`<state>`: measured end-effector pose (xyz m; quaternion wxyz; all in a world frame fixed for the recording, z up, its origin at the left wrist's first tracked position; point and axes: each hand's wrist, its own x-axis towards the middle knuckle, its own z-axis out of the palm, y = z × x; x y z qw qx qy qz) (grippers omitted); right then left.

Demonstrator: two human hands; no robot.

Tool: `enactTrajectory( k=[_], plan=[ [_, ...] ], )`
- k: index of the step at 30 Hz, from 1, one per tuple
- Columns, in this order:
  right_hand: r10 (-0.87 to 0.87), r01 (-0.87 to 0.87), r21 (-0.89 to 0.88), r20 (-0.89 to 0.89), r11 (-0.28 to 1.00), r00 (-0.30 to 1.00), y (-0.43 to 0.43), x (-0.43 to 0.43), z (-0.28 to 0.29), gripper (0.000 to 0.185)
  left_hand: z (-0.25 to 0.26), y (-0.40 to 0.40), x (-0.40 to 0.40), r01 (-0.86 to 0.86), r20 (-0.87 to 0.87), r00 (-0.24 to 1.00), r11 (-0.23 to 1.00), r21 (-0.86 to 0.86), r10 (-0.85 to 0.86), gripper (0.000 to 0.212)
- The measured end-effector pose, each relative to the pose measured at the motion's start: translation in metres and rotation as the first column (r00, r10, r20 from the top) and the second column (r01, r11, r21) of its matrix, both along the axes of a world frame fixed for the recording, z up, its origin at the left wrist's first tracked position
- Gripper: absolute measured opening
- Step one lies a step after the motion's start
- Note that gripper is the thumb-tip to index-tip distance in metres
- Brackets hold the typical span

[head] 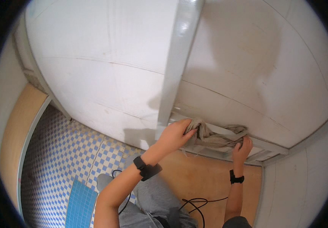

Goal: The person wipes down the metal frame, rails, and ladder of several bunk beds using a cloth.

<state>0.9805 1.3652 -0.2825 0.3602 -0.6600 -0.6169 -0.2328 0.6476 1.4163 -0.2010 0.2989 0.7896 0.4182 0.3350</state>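
A crumpled, greyish-beige cloth is stretched between both hands, low against the wall. My left hand grips its bunched left end, thumb and fingers closed around the fabric. At the opposite end, my right hand has hold of a twisted fold. Under the cloth runs a narrow white ledge or frame with slot-like gaps, partly hidden by the fabric. A grey-white upright post meets this ledge just beside my left hand.
White wall panels with thin cracks rise ahead. Below is a wooden board with a black cable over it. Blue-and-white checked flooring and a blue mat lie left, near a wood-topped edge.
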Motion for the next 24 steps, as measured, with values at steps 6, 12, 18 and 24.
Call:
enactTrajectory(
  k=[6, 12, 18, 24],
  plan=[
    [-0.409, 0.406, -0.113, -0.006, 0.907, 0.913, -0.022, 0.089, 0.014, 0.038, 0.008, 0.028, 0.054, 0.065, 0.016, 0.997, 0.929, 0.365, -0.076, 0.036],
    [-0.737, 0.710, -0.227, -0.058, 0.667, 0.674, 0.001, 0.116, 0.021, 0.042, -0.042, 0.062, 0.080, 0.253, -0.266, 0.961, 0.643, 0.723, -0.079, 0.036],
    [-0.720, 0.697, -0.181, -0.166, 0.694, 0.674, 0.010, 0.106, 0.012, 0.037, -0.056, 0.055, 0.075, 0.213, -0.243, 0.967, 0.749, 0.628, -0.072, 0.039],
    [-0.608, 0.604, -0.078, -0.046, 0.793, 0.793, 0.010, 0.060, 0.014, 0.032, -0.052, 0.052, 0.083, 0.090, -0.184, 0.982, 0.789, 0.608, 0.030, 0.036]
  ],
)
